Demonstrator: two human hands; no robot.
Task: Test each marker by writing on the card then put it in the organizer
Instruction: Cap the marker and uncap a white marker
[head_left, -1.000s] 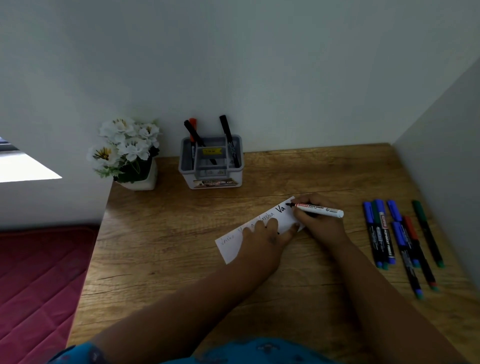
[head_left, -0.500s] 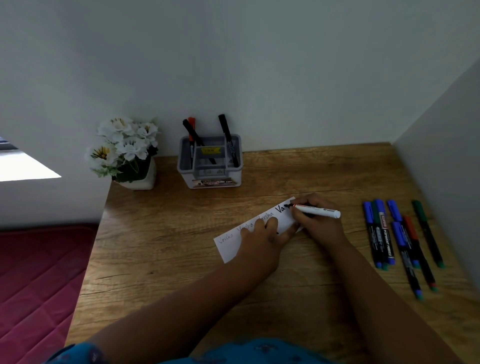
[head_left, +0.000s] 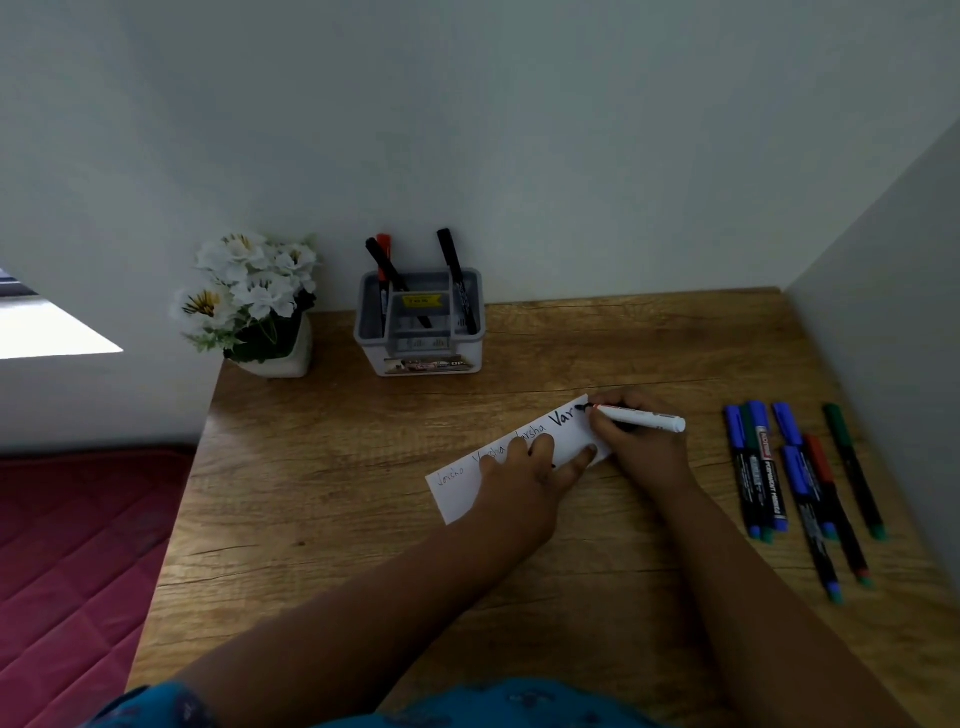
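Since the earlier frame: "Va" grown to "Var" on card (head_left: 519, 457), frame centre. Right hand (head_left: 641, 449) pinching marker (head_left: 641, 418), tip probably touching card, barrel pointing frame-right. Left hand (head_left: 524, 475) flat, pressing card. Organizer (head_left: 421, 332) up-left of grip.

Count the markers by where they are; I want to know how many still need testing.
Loose markers on the desk: 7
Stored markers in the organizer: 3
Marker in the right hand, writing: 1
Total: 11
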